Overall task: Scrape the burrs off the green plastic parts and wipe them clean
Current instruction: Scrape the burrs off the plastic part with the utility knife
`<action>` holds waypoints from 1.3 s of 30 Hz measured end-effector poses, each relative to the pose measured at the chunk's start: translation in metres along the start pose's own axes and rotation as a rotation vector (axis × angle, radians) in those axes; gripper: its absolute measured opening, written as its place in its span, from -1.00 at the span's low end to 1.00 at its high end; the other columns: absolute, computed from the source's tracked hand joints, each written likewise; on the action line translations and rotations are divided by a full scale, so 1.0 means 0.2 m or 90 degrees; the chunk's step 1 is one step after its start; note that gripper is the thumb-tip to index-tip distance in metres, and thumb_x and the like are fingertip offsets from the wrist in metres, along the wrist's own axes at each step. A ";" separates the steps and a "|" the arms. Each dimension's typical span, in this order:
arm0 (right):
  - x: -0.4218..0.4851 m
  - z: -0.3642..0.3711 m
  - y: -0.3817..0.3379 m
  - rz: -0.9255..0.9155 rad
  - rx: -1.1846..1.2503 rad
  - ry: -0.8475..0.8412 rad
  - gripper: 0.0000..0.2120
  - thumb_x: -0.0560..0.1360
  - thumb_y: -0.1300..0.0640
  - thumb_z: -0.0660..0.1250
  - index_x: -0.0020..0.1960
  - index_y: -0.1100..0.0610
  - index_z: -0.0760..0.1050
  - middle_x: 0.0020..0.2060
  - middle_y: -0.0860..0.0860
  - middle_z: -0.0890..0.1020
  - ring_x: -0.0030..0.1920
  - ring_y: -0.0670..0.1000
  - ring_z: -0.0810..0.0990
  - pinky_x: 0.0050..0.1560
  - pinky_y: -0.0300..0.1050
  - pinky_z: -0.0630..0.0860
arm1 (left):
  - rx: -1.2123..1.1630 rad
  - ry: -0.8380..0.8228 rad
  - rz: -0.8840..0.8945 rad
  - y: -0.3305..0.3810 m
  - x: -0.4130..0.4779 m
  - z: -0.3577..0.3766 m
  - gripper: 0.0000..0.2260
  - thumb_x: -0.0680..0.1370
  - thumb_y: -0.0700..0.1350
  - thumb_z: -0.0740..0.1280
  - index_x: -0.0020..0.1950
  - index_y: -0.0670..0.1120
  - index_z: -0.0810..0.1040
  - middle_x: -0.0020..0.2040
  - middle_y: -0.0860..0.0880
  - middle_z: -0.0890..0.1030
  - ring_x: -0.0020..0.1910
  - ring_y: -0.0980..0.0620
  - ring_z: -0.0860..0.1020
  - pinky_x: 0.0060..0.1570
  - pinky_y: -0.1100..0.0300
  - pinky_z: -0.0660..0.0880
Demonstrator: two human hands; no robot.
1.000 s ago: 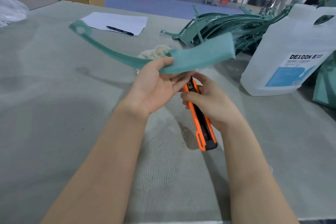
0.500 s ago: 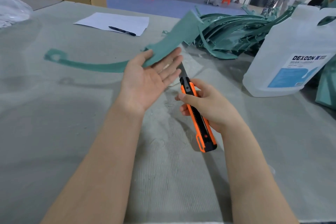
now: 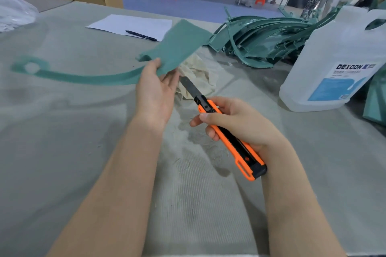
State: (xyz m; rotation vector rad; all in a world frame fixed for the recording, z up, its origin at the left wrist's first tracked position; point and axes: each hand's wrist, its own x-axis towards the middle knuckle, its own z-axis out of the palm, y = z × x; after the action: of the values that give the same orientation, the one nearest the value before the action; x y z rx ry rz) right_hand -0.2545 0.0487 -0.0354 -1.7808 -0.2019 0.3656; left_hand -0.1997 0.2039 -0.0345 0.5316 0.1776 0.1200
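One green plastic part [image 3: 117, 76], blurred, is held above the counter [image 3: 62, 152], its ring end at far left. The left hand [image 3: 155, 92] holds it palm up, thumb on top of the wide end and fingers beneath. One paper sheet [image 3: 133, 24] carries one pen [image 3: 141, 35]. One cloth [image 3: 198, 75] lies behind the hands. The right hand [image 3: 236, 123] grips one orange utility knife [image 3: 227, 133], blade extended towards the part without touching it. One pile of green parts [image 3: 267, 41] and one jug [image 3: 338, 62] stand at right.
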 end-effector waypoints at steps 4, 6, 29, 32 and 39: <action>0.02 0.02 0.01 0.032 0.071 0.066 -0.76 0.59 0.27 0.26 0.25 0.16 0.39 0.04 0.17 0.63 -0.43 -0.03 0.60 -0.35 -0.21 0.60 | -0.007 0.030 0.062 0.04 0.02 -0.04 -0.71 0.63 -0.17 0.16 0.31 -0.25 0.44 -0.01 -0.14 0.59 0.02 -0.04 0.64 0.01 0.17 0.59; 0.03 0.02 0.01 0.023 0.075 0.144 -0.73 0.60 0.24 0.26 0.28 0.11 0.35 0.02 0.11 0.63 -0.45 -0.02 0.59 -0.37 -0.20 0.60 | 0.001 0.046 0.067 0.04 0.01 -0.04 -0.74 0.63 -0.15 0.16 0.25 -0.24 0.47 -0.09 -0.12 0.58 -0.18 0.00 0.63 -0.15 0.21 0.58; 0.08 -0.03 0.06 -0.299 -0.205 0.528 -0.81 0.65 -0.05 0.11 -0.14 -0.20 0.36 -0.41 -0.11 0.52 -0.40 -0.05 0.51 -0.30 -0.04 0.52 | 0.188 -0.110 -0.154 -0.06 -0.10 0.06 -0.76 0.61 -0.14 0.11 -0.08 -0.19 0.54 -0.37 -0.04 0.58 -0.41 0.12 0.46 -0.44 0.32 0.40; 0.08 -0.03 0.05 -0.297 -0.165 0.543 -0.78 0.65 -0.05 0.12 -0.17 -0.16 0.38 -0.45 -0.10 0.50 -0.45 -0.06 0.48 -0.35 -0.07 0.49 | 0.187 -0.114 -0.173 -0.06 -0.10 0.06 -0.76 0.61 -0.15 0.11 -0.08 -0.19 0.54 -0.37 -0.04 0.57 -0.43 0.13 0.46 -0.43 0.33 0.39; 0.08 -0.02 0.05 -0.289 -0.154 0.531 -0.74 0.66 -0.03 0.10 -0.20 -0.09 0.35 -0.46 -0.05 0.47 -0.45 -0.03 0.43 -0.37 -0.09 0.44 | 0.177 -0.102 -0.199 -0.05 -0.09 0.05 -0.76 0.61 -0.16 0.10 -0.07 -0.22 0.53 -0.38 -0.03 0.57 -0.44 0.14 0.44 -0.44 0.34 0.38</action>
State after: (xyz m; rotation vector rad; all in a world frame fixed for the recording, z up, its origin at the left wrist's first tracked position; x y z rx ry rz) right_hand -0.2388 0.0475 -0.0466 -1.9094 -0.0473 -0.7493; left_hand -0.2152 0.1876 -0.0287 0.7801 0.1186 -0.2549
